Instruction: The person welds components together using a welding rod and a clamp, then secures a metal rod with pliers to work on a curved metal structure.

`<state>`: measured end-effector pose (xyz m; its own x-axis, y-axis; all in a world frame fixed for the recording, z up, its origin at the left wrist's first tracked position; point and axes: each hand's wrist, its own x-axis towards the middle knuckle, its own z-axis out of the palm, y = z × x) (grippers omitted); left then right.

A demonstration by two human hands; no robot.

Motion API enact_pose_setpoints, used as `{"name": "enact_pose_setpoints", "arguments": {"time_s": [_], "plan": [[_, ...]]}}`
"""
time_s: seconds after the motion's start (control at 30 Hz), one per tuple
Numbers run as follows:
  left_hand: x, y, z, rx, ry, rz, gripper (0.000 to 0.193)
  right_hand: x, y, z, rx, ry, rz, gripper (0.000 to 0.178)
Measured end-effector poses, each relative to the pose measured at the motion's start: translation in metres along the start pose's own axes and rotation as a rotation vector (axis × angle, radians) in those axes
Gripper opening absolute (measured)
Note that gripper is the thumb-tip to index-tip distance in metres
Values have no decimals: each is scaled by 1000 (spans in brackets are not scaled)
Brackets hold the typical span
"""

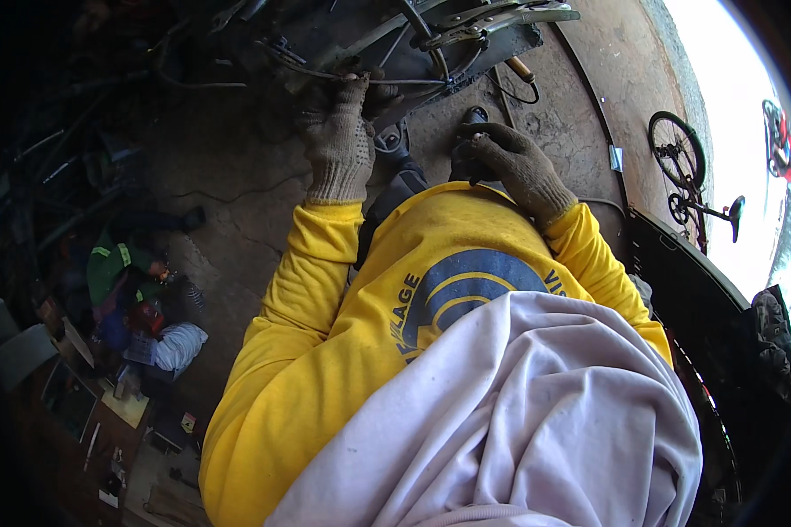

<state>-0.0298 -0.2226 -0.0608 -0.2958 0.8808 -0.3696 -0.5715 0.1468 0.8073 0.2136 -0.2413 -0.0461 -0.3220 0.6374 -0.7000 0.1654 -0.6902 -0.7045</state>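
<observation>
My left hand point(341, 149), in a knitted work glove, reaches up to the metal workpiece. Its fingers are closed on a thin metal rod point(409, 82) that crosses at the fingertips; part of the grip is hidden in shadow. My right hand point(523, 171), gloved as well, is held lower, in front of my belly. Its fingers curl inward, and what they hold, if anything, cannot be made out against the dark shapes behind. Locking pliers point(492, 33) sit on the dark metal plate point(505, 51) beyond my hands.
A brown handle point(520, 68) with a black cable lies beside the plate. To the right are a bicycle point(678, 154) and a dark metal panel point(677, 259). Another person in a green top point(105, 272) is low at the left, near a cluttered bench point(127, 404). Concrete floor point(228, 228) lies between.
</observation>
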Motion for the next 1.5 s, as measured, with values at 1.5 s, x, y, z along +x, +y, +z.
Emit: {"name": "enact_pose_setpoints", "arguments": {"time_s": [1.5], "plan": [[1, 5, 8, 180, -32, 95, 11, 7, -8, 12, -125, 36, 23, 38]]}}
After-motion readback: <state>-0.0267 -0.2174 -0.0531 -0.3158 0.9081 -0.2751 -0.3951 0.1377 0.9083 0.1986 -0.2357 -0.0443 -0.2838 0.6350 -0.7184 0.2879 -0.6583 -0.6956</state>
